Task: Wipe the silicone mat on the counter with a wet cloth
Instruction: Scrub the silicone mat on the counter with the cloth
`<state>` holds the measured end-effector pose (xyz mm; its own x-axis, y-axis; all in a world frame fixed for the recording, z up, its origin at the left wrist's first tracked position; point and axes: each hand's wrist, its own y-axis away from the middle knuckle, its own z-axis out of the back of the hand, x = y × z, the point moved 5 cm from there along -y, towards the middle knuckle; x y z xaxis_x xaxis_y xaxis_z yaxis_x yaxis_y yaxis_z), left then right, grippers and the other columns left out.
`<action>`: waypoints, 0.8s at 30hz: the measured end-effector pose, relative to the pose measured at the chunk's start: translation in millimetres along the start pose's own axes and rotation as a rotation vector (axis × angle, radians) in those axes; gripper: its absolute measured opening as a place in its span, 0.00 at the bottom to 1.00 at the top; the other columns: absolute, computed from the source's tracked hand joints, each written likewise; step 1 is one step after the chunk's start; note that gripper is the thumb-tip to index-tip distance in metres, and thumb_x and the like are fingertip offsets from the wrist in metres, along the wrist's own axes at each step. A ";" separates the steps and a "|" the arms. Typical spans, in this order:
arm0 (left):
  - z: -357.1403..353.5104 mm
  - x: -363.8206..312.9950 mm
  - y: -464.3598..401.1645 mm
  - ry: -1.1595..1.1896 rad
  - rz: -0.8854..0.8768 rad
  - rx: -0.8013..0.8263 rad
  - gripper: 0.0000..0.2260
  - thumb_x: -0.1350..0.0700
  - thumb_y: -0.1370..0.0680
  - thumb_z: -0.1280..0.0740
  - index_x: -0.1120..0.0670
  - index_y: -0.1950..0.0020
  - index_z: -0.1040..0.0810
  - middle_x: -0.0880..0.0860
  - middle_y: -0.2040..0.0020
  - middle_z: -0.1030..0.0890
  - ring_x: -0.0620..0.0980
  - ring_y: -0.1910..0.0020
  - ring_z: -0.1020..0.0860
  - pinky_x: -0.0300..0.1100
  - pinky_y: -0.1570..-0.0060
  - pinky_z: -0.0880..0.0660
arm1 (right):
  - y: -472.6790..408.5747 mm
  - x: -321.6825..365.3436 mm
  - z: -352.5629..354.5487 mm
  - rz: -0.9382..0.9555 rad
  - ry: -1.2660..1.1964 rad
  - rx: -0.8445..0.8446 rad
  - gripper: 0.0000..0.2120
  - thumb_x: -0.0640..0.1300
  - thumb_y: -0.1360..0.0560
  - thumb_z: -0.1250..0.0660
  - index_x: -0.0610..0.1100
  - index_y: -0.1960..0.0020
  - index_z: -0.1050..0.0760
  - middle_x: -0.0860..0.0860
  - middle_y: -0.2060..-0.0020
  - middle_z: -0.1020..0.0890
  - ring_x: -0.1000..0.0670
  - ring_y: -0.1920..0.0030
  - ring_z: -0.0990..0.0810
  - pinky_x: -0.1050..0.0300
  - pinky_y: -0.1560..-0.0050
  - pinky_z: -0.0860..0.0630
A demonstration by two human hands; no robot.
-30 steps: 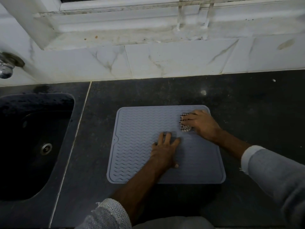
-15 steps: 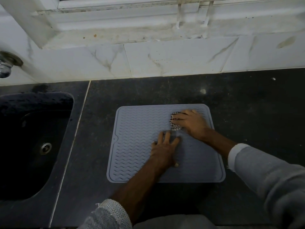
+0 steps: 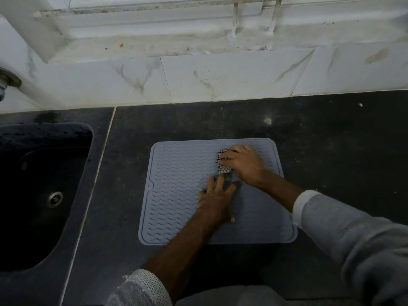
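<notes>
Indoors, dark counter (image 3: 331,151), grey mat (image 3: 176,184), left hand (image 3: 217,203) fingers spread flat, right hand (image 3: 241,161) gripping cloth (image 3: 223,167).

a home kitchen, by the look of it. a dark stone counter (image 3: 331,151) runs under a wall of white marble-patterned tiles (image 3: 231,78), with a stained white window sill (image 3: 176,40) above. a dark sink (image 3: 33,184) with a metal drain (image 3: 55,198) is set into the counter on the left, and part of a metal tap fitting (image 3: 8,79) shows on the wall by it. a grey ribbed silicone mat (image 3: 176,184) lies on the counter.
</notes>
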<state>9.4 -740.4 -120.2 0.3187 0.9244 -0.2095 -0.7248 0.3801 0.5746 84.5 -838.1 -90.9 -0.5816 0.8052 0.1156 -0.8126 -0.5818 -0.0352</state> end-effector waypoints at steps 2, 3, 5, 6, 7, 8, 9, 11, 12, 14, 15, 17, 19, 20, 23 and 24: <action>1.2 0.4 -0.1 0.003 0.002 -0.004 0.49 0.45 0.33 0.24 0.42 0.23 0.55 0.54 0.22 0.62 0.62 0.25 0.62 0.67 0.32 0.49 | 16.1 -17.4 4.9 -0.006 0.007 -0.034 0.18 0.38 0.33 0.27 0.46 0.43 0.21 0.47 0.42 0.20 0.40 0.42 0.24 0.42 0.43 0.30; 1.8 0.7 0.0 0.003 0.002 -0.007 0.49 0.45 0.32 0.24 0.43 0.23 0.54 0.54 0.22 0.62 0.62 0.25 0.62 0.67 0.31 0.49 | 22.1 -25.3 7.5 -0.002 0.016 -0.035 0.18 0.37 0.34 0.26 0.45 0.44 0.20 0.47 0.43 0.19 0.39 0.43 0.24 0.41 0.44 0.30; 2.3 0.5 0.5 0.007 0.002 -0.010 0.49 0.45 0.33 0.24 0.43 0.23 0.54 0.53 0.22 0.63 0.61 0.25 0.63 0.67 0.31 0.50 | 27.0 -33.1 9.6 0.000 0.045 0.006 0.19 0.35 0.34 0.27 0.45 0.44 0.20 0.47 0.43 0.19 0.40 0.43 0.24 0.42 0.44 0.30; 2.5 0.3 0.3 0.006 0.000 -0.012 0.49 0.45 0.33 0.24 0.43 0.23 0.54 0.53 0.22 0.62 0.61 0.25 0.62 0.67 0.31 0.50 | 26.8 -33.5 9.5 -0.008 0.054 0.030 0.20 0.35 0.33 0.29 0.45 0.42 0.21 0.47 0.42 0.20 0.41 0.41 0.25 0.43 0.42 0.32; 2.6 -0.1 0.2 0.003 -0.003 -0.012 0.49 0.45 0.33 0.24 0.43 0.23 0.54 0.54 0.22 0.62 0.62 0.25 0.62 0.67 0.31 0.50 | 25.8 -33.4 8.4 -0.021 0.056 0.047 0.20 0.35 0.32 0.30 0.46 0.41 0.22 0.48 0.40 0.21 0.42 0.39 0.27 0.44 0.40 0.34; 3.0 -0.7 0.1 -0.001 -0.006 -0.012 0.49 0.45 0.33 0.24 0.43 0.23 0.54 0.54 0.22 0.62 0.62 0.25 0.62 0.67 0.31 0.50 | 25.3 -33.6 6.4 -0.033 0.052 0.060 0.21 0.35 0.31 0.32 0.46 0.39 0.23 0.49 0.38 0.22 0.43 0.38 0.28 0.45 0.39 0.36; 3.5 -1.1 0.4 -0.007 -0.009 -0.015 0.49 0.45 0.33 0.24 0.43 0.23 0.53 0.54 0.22 0.61 0.62 0.25 0.61 0.66 0.31 0.50 | 25.5 -34.3 4.3 -0.047 0.037 0.066 0.21 0.35 0.30 0.33 0.46 0.38 0.24 0.49 0.37 0.24 0.43 0.36 0.30 0.46 0.38 0.37; 4.9 -2.0 1.3 -0.022 -0.012 -0.036 0.48 0.43 0.33 0.25 0.43 0.23 0.52 0.55 0.22 0.60 0.61 0.24 0.59 0.65 0.30 0.51 | 27.6 -37.2 3.0 -0.092 -0.027 0.077 0.23 0.35 0.29 0.34 0.47 0.35 0.26 0.49 0.34 0.26 0.44 0.34 0.32 0.45 0.34 0.38; 5.6 -3.0 1.8 -0.035 -0.017 -0.058 0.47 0.42 0.33 0.26 0.43 0.23 0.52 0.55 0.22 0.59 0.60 0.24 0.58 0.64 0.30 0.52 | 28.7 -38.8 3.8 -0.109 -0.061 0.086 0.23 0.36 0.28 0.34 0.46 0.34 0.27 0.49 0.33 0.27 0.44 0.34 0.32 0.44 0.33 0.38; 6.5 -7.5 2.3 -0.063 -0.042 -0.117 0.45 0.40 0.32 0.27 0.43 0.23 0.50 0.56 0.22 0.56 0.60 0.24 0.56 0.62 0.29 0.53 | 31.6 -40.9 7.5 -0.106 -0.157 0.042 0.21 0.34 0.29 0.33 0.44 0.36 0.25 0.47 0.35 0.25 0.43 0.36 0.29 0.43 0.34 0.35; 7.2 -11.3 1.9 -0.069 -0.063 -0.138 0.45 0.40 0.32 0.27 0.43 0.23 0.49 0.56 0.22 0.55 0.60 0.24 0.55 0.61 0.29 0.53 | 33.4 -42.7 11.0 -0.106 -0.222 -0.013 0.19 0.33 0.29 0.32 0.41 0.39 0.23 0.44 0.38 0.23 0.42 0.38 0.26 0.44 0.35 0.34; 9.5 -20.3 -0.6 -0.064 -0.100 -0.146 0.45 0.40 0.32 0.27 0.43 0.23 0.49 0.56 0.22 0.54 0.60 0.24 0.55 0.61 0.29 0.53 | 36.9 -48.0 20.3 -0.141 -0.317 -0.119 0.16 0.31 0.31 0.31 0.38 0.43 0.21 0.41 0.43 0.20 0.41 0.41 0.23 0.46 0.36 0.33; 12.4 -27.5 -5.1 -0.064 -0.114 -0.125 0.46 0.41 0.33 0.26 0.42 0.23 0.50 0.55 0.22 0.55 0.60 0.24 0.56 0.61 0.29 0.53 | 38.7 -53.4 27.9 -0.180 -0.306 -0.206 0.15 0.31 0.33 0.29 0.38 0.46 0.19 0.41 0.46 0.18 0.39 0.46 0.21 0.47 0.41 0.31; 13.2 -29.8 -7.2 -0.066 -0.112 -0.098 0.47 0.41 0.33 0.26 0.42 0.23 0.51 0.55 0.22 0.56 0.60 0.24 0.57 0.62 0.29 0.54 | 38.6 -55.8 30.1 -0.204 -0.281 -0.222 0.15 0.32 0.33 0.29 0.39 0.47 0.19 0.42 0.46 0.18 0.38 0.47 0.21 0.47 0.43 0.30; 12.1 -30.4 -11.7 -0.030 -0.086 0.012 0.49 0.44 0.33 0.24 0.41 0.23 0.55 0.54 0.22 0.61 0.60 0.24 0.62 0.66 0.30 0.54 | 33.8 -56.3 29.6 -0.230 -0.199 -0.175 0.17 0.32 0.30 0.33 0.43 0.43 0.20 0.45 0.41 0.20 0.39 0.45 0.25 0.48 0.45 0.32; 11.8 -30.1 -12.7 -0.021 -0.079 0.033 0.49 0.44 0.33 0.24 0.40 0.23 0.55 0.54 0.22 0.62 0.60 0.25 0.63 0.67 0.30 0.53 | 30.0 -52.5 26.9 -0.199 -0.160 -0.141 0.18 0.32 0.29 0.34 0.43 0.42 0.21 0.46 0.39 0.21 0.40 0.43 0.25 0.48 0.43 0.33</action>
<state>16.2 -773.4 -111.8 0.3871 0.8906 -0.2387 -0.6764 0.4502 0.5829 91.7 -900.9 -71.3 -0.4053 0.8672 0.2892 -0.9142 -0.3833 -0.1319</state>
